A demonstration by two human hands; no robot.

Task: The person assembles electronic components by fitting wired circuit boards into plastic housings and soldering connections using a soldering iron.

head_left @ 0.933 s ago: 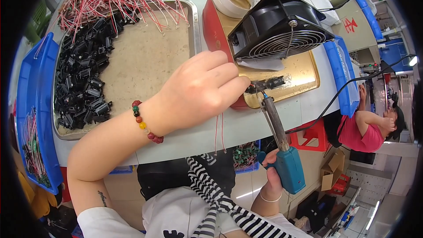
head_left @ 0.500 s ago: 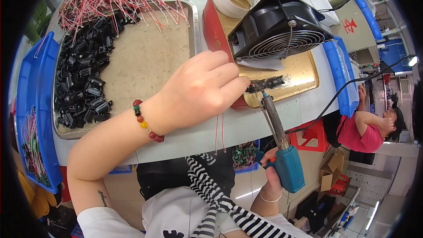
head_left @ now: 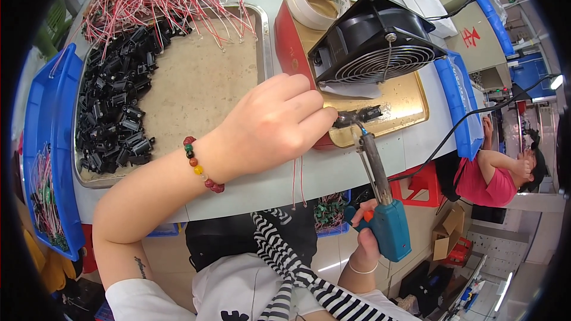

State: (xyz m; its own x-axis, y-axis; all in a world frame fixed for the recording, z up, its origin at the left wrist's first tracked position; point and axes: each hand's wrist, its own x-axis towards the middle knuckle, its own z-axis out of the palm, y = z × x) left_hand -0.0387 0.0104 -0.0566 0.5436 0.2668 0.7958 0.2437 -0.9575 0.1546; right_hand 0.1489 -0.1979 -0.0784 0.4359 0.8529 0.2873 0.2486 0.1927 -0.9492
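My left hand [head_left: 279,122] is closed in a pinch beside a black plastic part [head_left: 370,113] on the gold tray lid [head_left: 410,104]. A pair of thin red and white wires [head_left: 298,184] hangs down from beneath it; what the fingertips grip is hidden. My right hand [head_left: 364,241] is wrapped round the teal handle of a soldering gun [head_left: 392,229], which points up and away. Its tip is at the near side of the black part; whether it touches I cannot tell.
A metal tray [head_left: 205,83] on the left holds many black plastic parts [head_left: 122,101] and a heap of red-white wires [head_left: 160,0]. A black fan [head_left: 375,41] and tape rolls [head_left: 318,3] stand behind the lid. A power cable [head_left: 458,128] curves past the right; a person [head_left: 491,178] sits beyond.
The soldering gun's tip has shifted slightly right and toward me. My left hand stays pinched at nearly the same place.
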